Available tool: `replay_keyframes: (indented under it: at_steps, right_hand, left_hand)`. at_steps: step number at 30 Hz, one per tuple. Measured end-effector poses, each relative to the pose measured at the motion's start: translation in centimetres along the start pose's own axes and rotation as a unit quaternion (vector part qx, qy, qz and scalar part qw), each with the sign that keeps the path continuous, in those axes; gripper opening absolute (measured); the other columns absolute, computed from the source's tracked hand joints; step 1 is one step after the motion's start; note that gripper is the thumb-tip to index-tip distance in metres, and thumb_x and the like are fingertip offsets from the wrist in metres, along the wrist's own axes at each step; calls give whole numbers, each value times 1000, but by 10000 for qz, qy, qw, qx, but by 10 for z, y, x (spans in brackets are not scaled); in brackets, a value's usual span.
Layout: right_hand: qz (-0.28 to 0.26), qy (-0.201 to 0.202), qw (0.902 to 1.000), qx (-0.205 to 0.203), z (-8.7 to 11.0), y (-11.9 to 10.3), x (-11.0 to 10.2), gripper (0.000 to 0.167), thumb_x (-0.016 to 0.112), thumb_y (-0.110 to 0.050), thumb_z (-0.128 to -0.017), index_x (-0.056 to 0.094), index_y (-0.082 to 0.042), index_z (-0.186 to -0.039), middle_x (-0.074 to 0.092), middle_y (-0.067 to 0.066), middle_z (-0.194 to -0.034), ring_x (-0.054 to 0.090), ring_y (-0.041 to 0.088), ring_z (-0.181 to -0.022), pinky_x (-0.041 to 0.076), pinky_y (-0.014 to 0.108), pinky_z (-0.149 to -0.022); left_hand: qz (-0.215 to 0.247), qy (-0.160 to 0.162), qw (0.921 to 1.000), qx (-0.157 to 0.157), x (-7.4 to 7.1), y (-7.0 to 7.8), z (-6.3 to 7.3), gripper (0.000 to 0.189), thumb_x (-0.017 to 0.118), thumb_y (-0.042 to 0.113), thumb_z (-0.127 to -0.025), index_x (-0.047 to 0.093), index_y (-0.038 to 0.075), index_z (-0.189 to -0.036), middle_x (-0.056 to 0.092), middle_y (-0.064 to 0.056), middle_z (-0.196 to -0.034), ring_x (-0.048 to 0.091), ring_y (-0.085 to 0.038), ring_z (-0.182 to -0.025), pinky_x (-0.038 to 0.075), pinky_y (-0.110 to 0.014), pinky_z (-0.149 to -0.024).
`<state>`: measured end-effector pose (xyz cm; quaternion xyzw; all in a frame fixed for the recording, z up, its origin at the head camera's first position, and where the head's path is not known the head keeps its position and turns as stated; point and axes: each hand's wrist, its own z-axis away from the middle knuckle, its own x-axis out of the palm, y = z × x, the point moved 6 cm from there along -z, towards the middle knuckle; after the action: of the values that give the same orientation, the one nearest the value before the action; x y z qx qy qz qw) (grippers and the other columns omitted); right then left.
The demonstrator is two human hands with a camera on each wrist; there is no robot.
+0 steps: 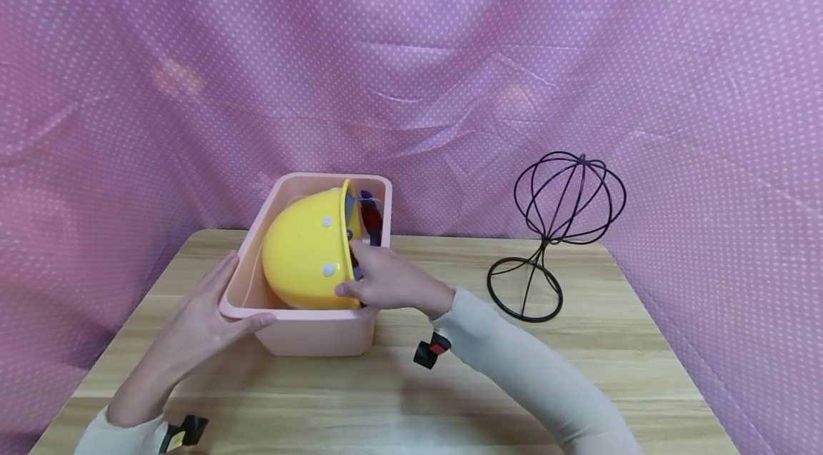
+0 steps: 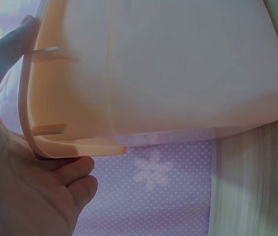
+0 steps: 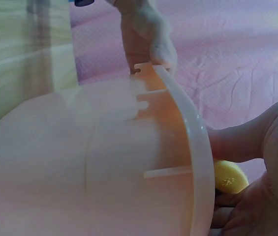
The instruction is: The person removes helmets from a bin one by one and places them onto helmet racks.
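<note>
A yellow hard hat (image 1: 298, 248) lies on its side in a pink plastic bin (image 1: 321, 335), its open underside facing right. Dark straps and a red piece (image 1: 371, 219) show at that open side. My right hand (image 1: 392, 280) grips the hat's brim, thumb on the outer shell and the other fingers reaching inside, partly hidden. At the bin's near left corner, my left hand (image 1: 199, 326) holds the rim, thumb along the front edge and fingers up the left side. In the left wrist view, curled fingertips (image 2: 82, 179) show by the rim corner.
A black wire stand (image 1: 545, 241) with a round cage top and ring base stands to the right on the wooden table (image 1: 450, 398). Pink dotted cloth (image 1: 411, 83) hangs behind the table and along both sides.
</note>
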<state>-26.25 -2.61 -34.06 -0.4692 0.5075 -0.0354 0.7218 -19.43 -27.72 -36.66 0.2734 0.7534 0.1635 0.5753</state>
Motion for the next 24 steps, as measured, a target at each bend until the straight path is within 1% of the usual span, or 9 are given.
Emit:
replay_keyframes:
  at_steps: [2,4,7,10,13,17,21,24]
  right_hand:
    - [102,-24,9999,-45,-1,-2,0,56,73,-26,-95,45,-15,-143,64,-1,-122,64,10,-96,58,21,-82]
    - [169,-57,9998,-61,-2,-3,0,56,72,-25,-95,45,-15,-143,63,-1,-121,63,10,-97,58,21,-86]
    - [147,-142,9998,-40,-4,-5,-1,55,71,-24,-96,44,-13,-143,62,0,-122,63,10,-100,59,21,-85]
    - [1,-234,9997,59,-5,-5,0,53,70,-23,-97,44,-13,-142,62,2,-123,64,10,-103,61,22,-83]
    - [-252,-256,9991,206,-6,-4,-1,52,70,-22,-96,46,-14,-142,63,1,-124,64,9,-106,61,24,-88]
    - [-789,-250,9958,402,-6,-1,-2,51,71,-19,-95,50,-18,-141,65,-2,-122,65,11,-107,61,31,-94]
    - [-1253,-244,9902,566,-9,3,-3,51,72,-16,-94,53,-19,-141,67,-3,-120,66,11,-107,60,35,-98]
    - [-1691,-206,9836,594,-10,5,-3,52,72,-12,-94,54,-15,-142,69,1,-121,68,13,-107,60,38,-99]
  left_hand:
    - [0,22,10000,-3,0,0,0,114,86,47,-77,18,15,-164,25,-26,-166,34,-58,-143,31,-80,-107]
    - [0,27,10000,-13,0,0,1,114,86,47,-77,18,16,-164,24,-26,-166,34,-58,-143,30,-80,-107]
    - [-10,23,10000,-6,-1,0,1,114,85,47,-78,17,15,-164,24,-26,-166,32,-57,-145,29,-79,-109]
    - [-4,0,10000,17,-1,0,1,114,85,47,-78,16,15,-164,23,-25,-166,30,-56,-147,28,-78,-111]
    - [-3,-17,10000,30,-1,0,1,114,85,47,-78,16,15,-164,24,-26,-166,30,-56,-147,28,-77,-112]
    - [-18,23,10000,79,-1,0,0,114,85,47,-78,18,14,-164,24,-26,-166,30,-56,-147,27,-77,-113]
    - [-67,39,9999,74,-1,-1,0,114,85,47,-78,18,13,-164,23,-25,-167,29,-55,-148,26,-77,-113]
    - [-125,4,9999,21,0,-1,0,115,85,49,-78,17,13,-164,22,-24,-168,28,-56,-148,26,-78,-112]
